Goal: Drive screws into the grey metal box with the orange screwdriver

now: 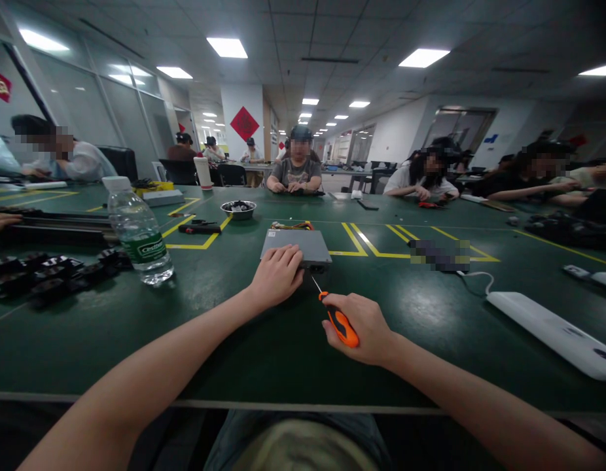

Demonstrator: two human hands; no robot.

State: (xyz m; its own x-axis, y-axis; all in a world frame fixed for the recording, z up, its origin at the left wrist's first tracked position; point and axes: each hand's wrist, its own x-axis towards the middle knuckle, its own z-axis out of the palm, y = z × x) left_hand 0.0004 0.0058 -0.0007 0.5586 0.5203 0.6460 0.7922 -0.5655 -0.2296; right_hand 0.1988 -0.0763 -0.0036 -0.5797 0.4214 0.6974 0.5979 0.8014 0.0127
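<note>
**Screwdriver at the PSU's near edge, PSU looks closed**

Clock centred on the PSU (313, 243), 12 straight away from the wearer. PSU lies on the tabletop (264, 369), mid-view; socket (317, 268) on the near side, wires (297, 226) out at 12.

Progress: early or late, can't say for sure. Top and visible sides look shut, no opening showing, so my read is screw work in hand with the casing whole. Can't make out any screws on the near face, nor whether one is going in or coming out. Left, as I judge it: whatever turning this spot needs, then any other fixings.

Left grip (279, 275): palm down on the PSU's near-left part, about 7 o'clock, fingers together and nearly straight across the top. Thumb hidden, so can't tell whether it pinches the box or just presses on it.

Right grip (364, 327): at 5 o'clock, closed round the handle of the orange-black screwdriver (343, 325), index finger up by the neck. Shaft points to 11, tip right by the near edge below the socket; contact can't be told.

Around: bottle (142, 239) at 9, metal bowl (238, 214) at 10 to 11, white unit (553, 333) at 4.
</note>
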